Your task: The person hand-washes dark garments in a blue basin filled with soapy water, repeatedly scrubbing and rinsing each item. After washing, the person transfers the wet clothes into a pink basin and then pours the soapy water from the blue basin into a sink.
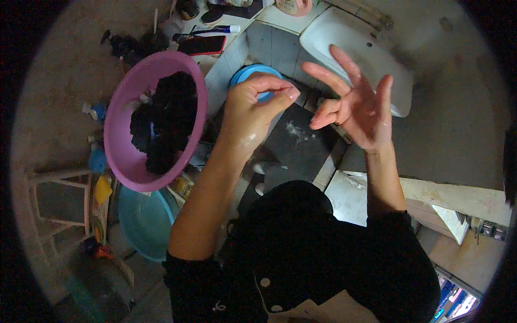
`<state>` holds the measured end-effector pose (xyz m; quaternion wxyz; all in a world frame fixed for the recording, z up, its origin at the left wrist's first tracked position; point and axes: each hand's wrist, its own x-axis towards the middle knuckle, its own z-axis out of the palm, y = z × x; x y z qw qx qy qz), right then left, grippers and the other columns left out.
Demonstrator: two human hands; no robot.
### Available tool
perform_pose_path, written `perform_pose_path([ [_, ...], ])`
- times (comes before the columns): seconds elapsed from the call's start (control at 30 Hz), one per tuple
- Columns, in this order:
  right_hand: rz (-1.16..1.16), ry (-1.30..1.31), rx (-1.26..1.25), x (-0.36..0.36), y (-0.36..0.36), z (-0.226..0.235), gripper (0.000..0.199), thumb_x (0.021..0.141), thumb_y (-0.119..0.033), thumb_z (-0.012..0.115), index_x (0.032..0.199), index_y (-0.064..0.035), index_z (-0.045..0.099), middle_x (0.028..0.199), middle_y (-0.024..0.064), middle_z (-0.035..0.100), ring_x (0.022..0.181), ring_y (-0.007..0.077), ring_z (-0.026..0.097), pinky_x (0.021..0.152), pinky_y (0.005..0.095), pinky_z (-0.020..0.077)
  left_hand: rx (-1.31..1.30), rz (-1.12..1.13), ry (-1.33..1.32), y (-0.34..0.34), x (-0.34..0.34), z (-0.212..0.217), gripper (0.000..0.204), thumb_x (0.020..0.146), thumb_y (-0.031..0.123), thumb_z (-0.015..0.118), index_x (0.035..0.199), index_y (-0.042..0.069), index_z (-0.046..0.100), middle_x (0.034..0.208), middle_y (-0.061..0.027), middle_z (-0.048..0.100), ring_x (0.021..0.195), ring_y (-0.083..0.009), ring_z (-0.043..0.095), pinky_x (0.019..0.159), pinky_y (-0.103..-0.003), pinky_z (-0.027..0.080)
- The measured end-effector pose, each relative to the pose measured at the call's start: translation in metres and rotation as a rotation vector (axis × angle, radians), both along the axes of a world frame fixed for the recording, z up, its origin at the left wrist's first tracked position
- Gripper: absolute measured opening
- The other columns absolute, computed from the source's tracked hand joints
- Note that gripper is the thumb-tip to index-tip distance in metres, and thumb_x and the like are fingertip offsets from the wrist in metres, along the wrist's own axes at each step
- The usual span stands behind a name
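My left hand (250, 110) is raised in the middle of the view, thumb and forefinger tips pressed together. Nothing shows between them; its other fingers are mostly hidden. To its right my right hand (358, 110) is held up, palm showing and fingers spread, with nothing in it. Both hands look wet and are apart from each other. On the left a pink basin (112, 132) is tilted, with a dark heap of what looks like cloth (175, 116) in it. Neither hand touches the basin. Beyond my left hand is a blue basin or bucket (242, 72), partly covered by the hand.
A white sink (401, 81) is at the far right, close behind my right hand. A red-edged phone (202, 46) and a tube (215, 29) lie on the tiled ledge (291, 22). Below the pink basin is a light-blue basin (142, 226). A wooden frame (62, 175) stands left.
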<state>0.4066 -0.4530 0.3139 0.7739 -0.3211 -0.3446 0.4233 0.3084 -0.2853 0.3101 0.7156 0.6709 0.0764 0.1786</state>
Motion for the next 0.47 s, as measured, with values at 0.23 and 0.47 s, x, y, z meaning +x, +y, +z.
perform_pose_path([
  [0.23,-0.208,0.138,-0.485,0.038,-0.076,-0.118,0.064,0.085,-0.051,0.038,0.13,-0.0068,0.029,0.122,0.0202,0.045,0.08,0.0256,0.062,0.072,0.0398,0.0511,0.512,0.131,0.115,0.017,-0.01,-0.072,0.012,0.069,0.011,0.066,0.074,0.002,0.062,0.073,-0.0094,0.057,0.071,-0.0202,0.057,0.062,-0.03,0.043],
  [0.47,-0.353,-0.627,-1.487,-0.017,-0.164,-0.271,0.043,0.071,-0.03,0.067,0.106,-0.0069,0.057,0.12,0.0168,0.049,0.113,0.0308,0.044,0.094,0.0439,0.0339,0.847,0.146,0.603,0.044,-0.111,-0.2,0.019,0.072,0.025,0.061,0.074,0.007,0.062,0.067,-0.0136,0.058,0.063,-0.0282,0.057,0.058,-0.038,0.044],
])
